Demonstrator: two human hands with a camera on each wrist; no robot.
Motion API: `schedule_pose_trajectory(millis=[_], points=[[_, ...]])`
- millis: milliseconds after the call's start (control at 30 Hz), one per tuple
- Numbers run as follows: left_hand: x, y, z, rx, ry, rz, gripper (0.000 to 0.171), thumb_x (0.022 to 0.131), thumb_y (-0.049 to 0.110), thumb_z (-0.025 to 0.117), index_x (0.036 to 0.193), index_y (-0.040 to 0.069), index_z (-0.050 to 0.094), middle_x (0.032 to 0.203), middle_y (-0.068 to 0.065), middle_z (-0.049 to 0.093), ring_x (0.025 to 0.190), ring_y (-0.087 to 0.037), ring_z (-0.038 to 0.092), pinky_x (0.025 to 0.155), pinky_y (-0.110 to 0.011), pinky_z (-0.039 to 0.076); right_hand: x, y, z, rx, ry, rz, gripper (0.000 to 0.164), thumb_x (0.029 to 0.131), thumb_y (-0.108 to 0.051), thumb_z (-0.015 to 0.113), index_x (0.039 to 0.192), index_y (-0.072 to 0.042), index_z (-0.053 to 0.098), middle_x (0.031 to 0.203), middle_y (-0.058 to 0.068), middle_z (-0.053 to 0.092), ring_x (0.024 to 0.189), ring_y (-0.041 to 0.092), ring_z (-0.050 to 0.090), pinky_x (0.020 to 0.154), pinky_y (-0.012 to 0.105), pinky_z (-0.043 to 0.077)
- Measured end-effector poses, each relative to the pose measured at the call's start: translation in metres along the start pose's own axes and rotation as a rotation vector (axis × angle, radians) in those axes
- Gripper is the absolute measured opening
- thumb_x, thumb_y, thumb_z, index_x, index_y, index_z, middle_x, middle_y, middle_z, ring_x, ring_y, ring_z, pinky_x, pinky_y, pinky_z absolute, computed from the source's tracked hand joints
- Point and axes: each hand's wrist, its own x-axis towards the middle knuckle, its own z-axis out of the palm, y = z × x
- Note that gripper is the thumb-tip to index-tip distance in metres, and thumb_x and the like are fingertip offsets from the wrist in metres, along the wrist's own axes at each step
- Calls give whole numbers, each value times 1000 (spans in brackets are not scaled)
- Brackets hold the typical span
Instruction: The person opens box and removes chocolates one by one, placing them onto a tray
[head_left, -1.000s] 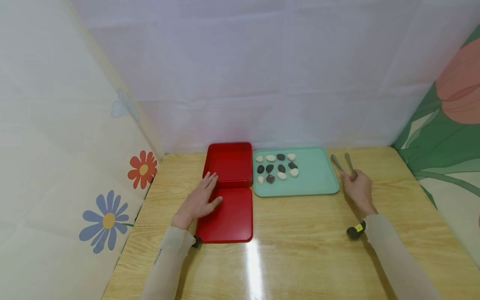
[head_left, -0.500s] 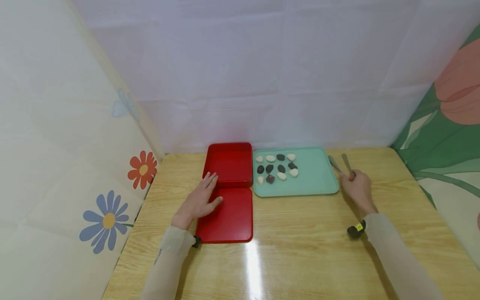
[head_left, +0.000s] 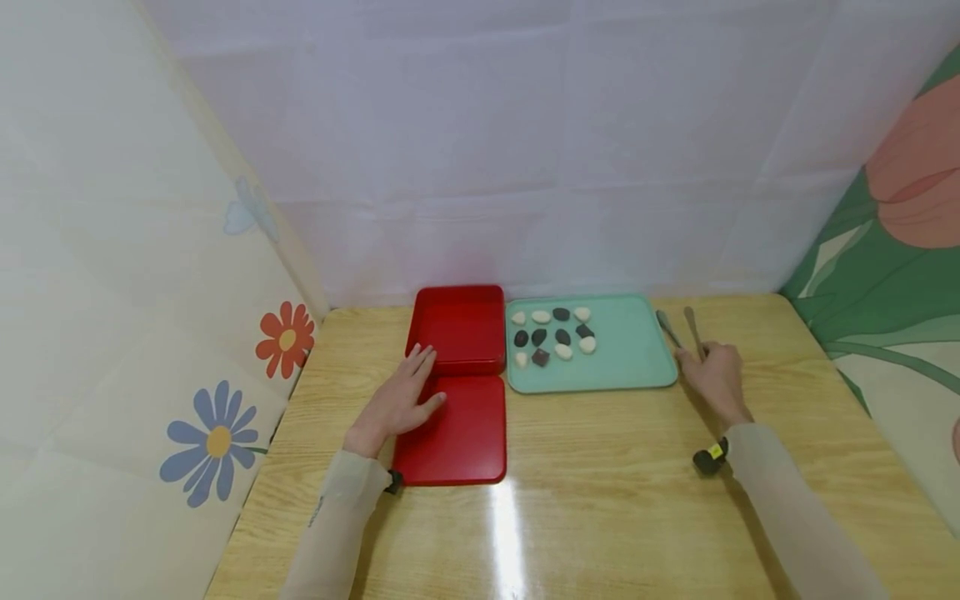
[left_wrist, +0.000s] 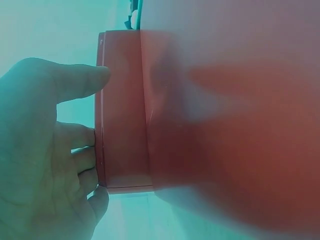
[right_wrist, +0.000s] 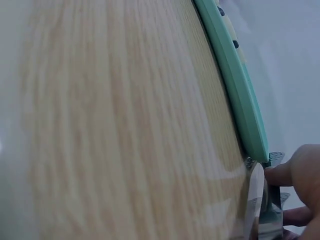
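Note:
My left hand [head_left: 397,404] lies with its fingers straight over the near left corner of a red box [head_left: 459,327]. Its thumb is spread above a flat red lid [head_left: 461,442] in front of the box. In the left wrist view, the fingers meet the rim of the red box [left_wrist: 125,110]. My right hand [head_left: 716,379] grips metal tongs [head_left: 695,332] by the table, beside the right end of a mint tray [head_left: 637,350]. The two arms of the tongs point away and stand apart. In the right wrist view, the curled fingers [right_wrist: 305,175] hold the tongs [right_wrist: 262,210].
On the left half of the tray sit several white and dark chocolate-like pieces [head_left: 562,337] in rows. The wooden table [head_left: 615,483] meets a white cloth wall [head_left: 525,167] behind. Flower-printed sheets [head_left: 217,442] stand at both sides.
The tongs and my right hand have shifted slightly left, toward the tray. My left hand, the box, the lid and the pieces stay where they were.

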Motion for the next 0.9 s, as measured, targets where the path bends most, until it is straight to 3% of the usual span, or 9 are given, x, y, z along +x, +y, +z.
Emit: schedule_pose_trajectory(millis=[133,267,567,767,900], points=[[0,0,1,9,-3,0,89,103,40,67,169,1,23,178,-18,20,166,-41,13,127,-61,34,1,-1,0,-4,-5,7,50,105,-33,65,109,17,70,85,21,62,69,27,56,49,31,46],[0,1,2,16,-4,-1,89,103,40,67,169,0,23,178,-18,20,166,-41,13,128,-60,33,2,0,0,-9,-11,20,54,105,-34,64,113,20,68,97,28,59,81,33,56,57,34,48],[7,5,-1,47,14,-27,79,105,35,65,166,-1,31,174,-20,29,164,-41,23,130,-59,27,2,-1,-3,-23,-47,41,73,105,-43,61,132,25,56,122,41,51,104,46,53,84,61,53],[16,3,-2,73,112,-29,74,103,35,67,164,3,40,172,-19,35,154,-44,39,125,-62,37,2,-14,-17,-11,-45,-80,87,106,-53,57,149,21,44,137,44,48,123,57,51,100,72,48],[20,-1,-9,120,210,-1,70,101,41,67,157,2,50,166,-22,44,150,-46,44,122,-63,40,4,-31,-31,-103,-85,-176,94,103,-63,57,152,16,44,144,42,48,129,59,48,103,75,44]])
